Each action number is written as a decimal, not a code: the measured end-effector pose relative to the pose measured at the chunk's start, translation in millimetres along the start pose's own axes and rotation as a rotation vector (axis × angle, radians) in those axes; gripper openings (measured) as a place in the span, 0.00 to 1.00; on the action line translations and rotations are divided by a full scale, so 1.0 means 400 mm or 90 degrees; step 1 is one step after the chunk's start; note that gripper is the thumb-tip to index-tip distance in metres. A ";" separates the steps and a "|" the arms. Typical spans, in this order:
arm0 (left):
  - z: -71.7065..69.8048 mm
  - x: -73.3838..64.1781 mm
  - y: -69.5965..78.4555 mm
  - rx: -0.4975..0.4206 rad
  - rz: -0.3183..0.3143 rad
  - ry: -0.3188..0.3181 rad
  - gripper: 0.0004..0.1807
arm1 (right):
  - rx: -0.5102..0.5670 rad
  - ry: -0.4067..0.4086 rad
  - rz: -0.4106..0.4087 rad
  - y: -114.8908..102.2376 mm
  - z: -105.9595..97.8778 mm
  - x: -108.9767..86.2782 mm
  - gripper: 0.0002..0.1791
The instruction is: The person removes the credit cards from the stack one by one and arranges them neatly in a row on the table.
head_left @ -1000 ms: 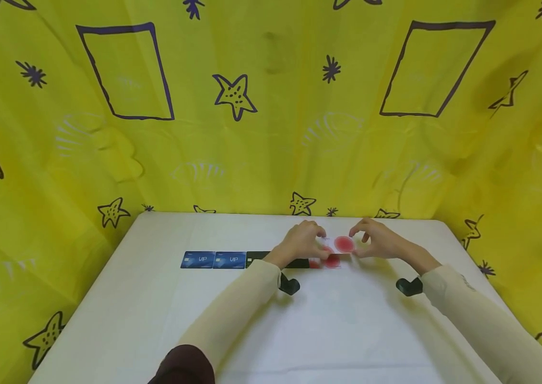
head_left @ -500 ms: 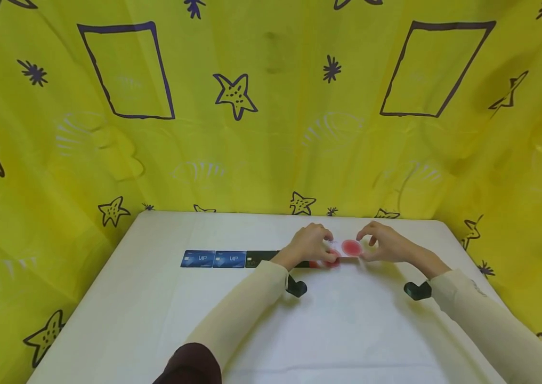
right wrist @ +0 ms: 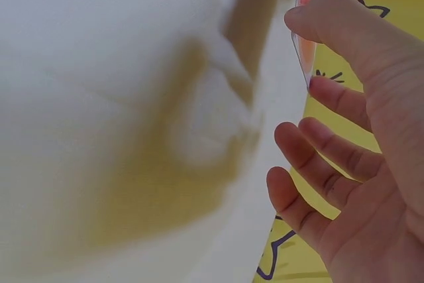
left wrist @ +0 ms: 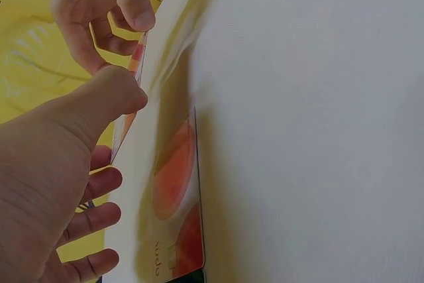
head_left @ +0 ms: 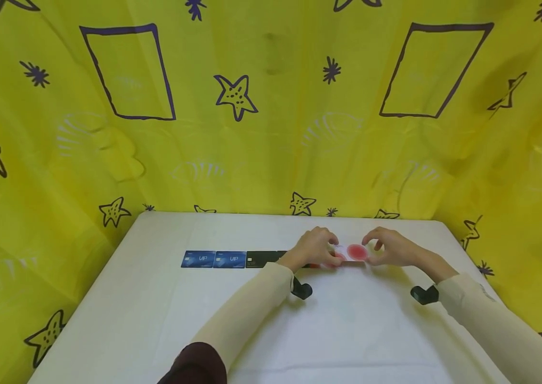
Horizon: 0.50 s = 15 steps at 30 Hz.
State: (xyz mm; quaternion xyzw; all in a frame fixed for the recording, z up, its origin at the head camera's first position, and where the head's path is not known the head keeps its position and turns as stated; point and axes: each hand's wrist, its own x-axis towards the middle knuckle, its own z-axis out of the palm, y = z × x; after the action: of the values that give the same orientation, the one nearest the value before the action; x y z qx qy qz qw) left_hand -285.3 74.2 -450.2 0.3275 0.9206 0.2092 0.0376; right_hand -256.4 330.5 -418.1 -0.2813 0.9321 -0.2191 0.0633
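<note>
A white card with red circles (head_left: 357, 252) is held just above the table by both hands. My left hand (head_left: 313, 249) pinches its left end between thumb and index finger, the other fingers spread loosely. At its right end, my right hand (head_left: 392, 248) pinches it the same way. In the left wrist view the card is seen nearly edge-on, casting a shadow. A similar red-circled card (left wrist: 176, 183) lies flat on the table below the left hand. It ends a row with two blue VIP cards (head_left: 231, 260) and dark cards (head_left: 260, 259), partly hidden by the left hand.
The white-covered table (head_left: 347, 330) reaches back to a yellow curtain (head_left: 271, 149) printed with stars and frames. Black wrist devices (head_left: 301, 289) stick out below both wrists.
Both hands have moved slightly right and nearer with the held card. The row of cards has not visibly moved.
</note>
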 end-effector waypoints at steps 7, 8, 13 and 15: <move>0.024 0.001 0.006 -0.005 -0.001 0.002 0.24 | 0.001 -0.002 -0.009 0.013 0.008 -0.010 0.21; 0.026 0.001 0.007 -0.004 -0.002 0.003 0.24 | 0.002 -0.002 -0.010 0.015 0.009 -0.011 0.20; 0.036 0.005 0.016 0.008 -0.004 0.011 0.23 | 0.001 -0.001 -0.011 0.022 0.012 -0.014 0.20; 0.040 0.006 0.018 0.010 -0.003 0.016 0.23 | 0.000 -0.001 -0.007 0.026 0.013 -0.015 0.20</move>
State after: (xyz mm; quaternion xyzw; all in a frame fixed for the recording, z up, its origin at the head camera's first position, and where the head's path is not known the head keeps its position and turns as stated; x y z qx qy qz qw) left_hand -279.9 86.4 -461.5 0.3234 0.9233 0.2061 0.0241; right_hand -255.3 339.5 -427.5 -0.2866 0.9306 -0.2190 0.0625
